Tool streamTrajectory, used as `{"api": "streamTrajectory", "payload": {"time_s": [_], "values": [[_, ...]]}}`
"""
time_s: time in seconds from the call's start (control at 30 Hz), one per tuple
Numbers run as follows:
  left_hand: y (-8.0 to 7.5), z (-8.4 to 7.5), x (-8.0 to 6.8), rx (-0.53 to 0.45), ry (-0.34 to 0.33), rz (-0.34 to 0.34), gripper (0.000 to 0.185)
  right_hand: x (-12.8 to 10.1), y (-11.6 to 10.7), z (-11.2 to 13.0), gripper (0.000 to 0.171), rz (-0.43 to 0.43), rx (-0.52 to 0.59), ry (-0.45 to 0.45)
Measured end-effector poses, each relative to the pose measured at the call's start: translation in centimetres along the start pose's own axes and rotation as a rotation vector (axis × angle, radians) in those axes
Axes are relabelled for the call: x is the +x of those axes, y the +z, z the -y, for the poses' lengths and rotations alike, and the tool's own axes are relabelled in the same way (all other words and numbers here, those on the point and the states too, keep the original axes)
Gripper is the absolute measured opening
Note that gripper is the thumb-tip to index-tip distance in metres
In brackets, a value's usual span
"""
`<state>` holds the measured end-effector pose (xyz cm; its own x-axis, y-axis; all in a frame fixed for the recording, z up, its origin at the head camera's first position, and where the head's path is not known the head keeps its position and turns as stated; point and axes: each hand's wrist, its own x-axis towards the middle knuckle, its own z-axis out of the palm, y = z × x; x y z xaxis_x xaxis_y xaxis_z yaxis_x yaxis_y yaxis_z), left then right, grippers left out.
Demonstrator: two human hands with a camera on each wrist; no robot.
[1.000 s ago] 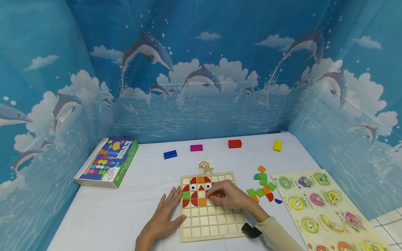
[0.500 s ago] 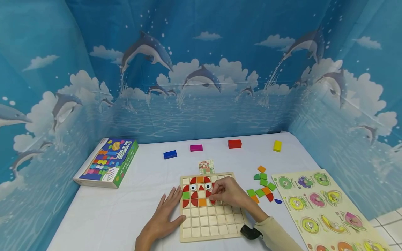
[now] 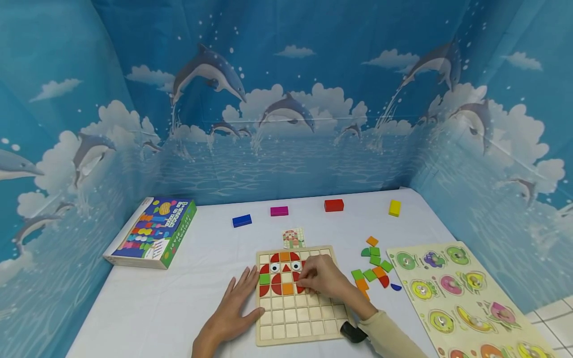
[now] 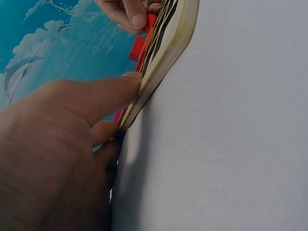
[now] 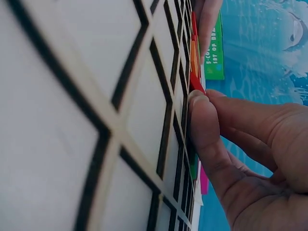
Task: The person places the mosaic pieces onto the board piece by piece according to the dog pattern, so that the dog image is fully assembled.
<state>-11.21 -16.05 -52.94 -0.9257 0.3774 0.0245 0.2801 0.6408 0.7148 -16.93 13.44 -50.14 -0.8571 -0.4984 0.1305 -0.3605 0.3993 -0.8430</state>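
Observation:
A wooden grid board (image 3: pixel 291 315) lies on the white tablecloth. Its upper rows carry red, orange and green tiles and two eye tiles (image 3: pixel 275 267). My right hand (image 3: pixel 329 278) is over the board's right half, pinching a small red tile (image 5: pixel 196 83) between thumb and forefinger, low at a cell right of the orange square (image 3: pixel 287 289). The fingers cover most of that tile, and the hand hides cells behind it. My left hand (image 3: pixel 235 308) rests flat, fingers spread, its thumb at the board's left edge (image 4: pixel 159 67).
A picture card (image 3: pixel 293 238) lies behind the board. Loose green, orange, red and blue tiles (image 3: pixel 375 260) are scattered to the right, beside a fruit puzzle board (image 3: pixel 429 313). A game box (image 3: pixel 152 231) is at back left; blue, pink, red (image 3: pixel 334 205) and yellow blocks line the back.
The red tile, held tilted above the board earlier, has come down into the cell beside the orange square. My right hand has shifted slightly; my left hand stays put.

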Motion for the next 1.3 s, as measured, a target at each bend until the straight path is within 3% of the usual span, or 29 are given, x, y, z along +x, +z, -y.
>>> {"api": "streamTrajectory", "payload": {"time_s": [0.27,0.53,1.03,1.3], "values": [[0.0,0.0,-0.1,0.0,0.0,0.009,0.088,0.0,-0.7,0.3,0.012,0.047,-0.084,-0.008],[0.0,0.0,-0.1,0.0,0.001,0.01,0.089,-0.1,-0.6,0.3,0.014,0.065,-0.081,-0.047],[0.3,0.7,-0.3,-0.047,0.103,-0.039,0.086,0.1,0.1,0.9,0.019,0.017,-0.131,-0.104],[-0.1,0.1,-0.1,0.0,-0.009,0.02,0.089,-0.1,-1.3,0.6,0.014,-0.043,-0.22,-0.126]]}}
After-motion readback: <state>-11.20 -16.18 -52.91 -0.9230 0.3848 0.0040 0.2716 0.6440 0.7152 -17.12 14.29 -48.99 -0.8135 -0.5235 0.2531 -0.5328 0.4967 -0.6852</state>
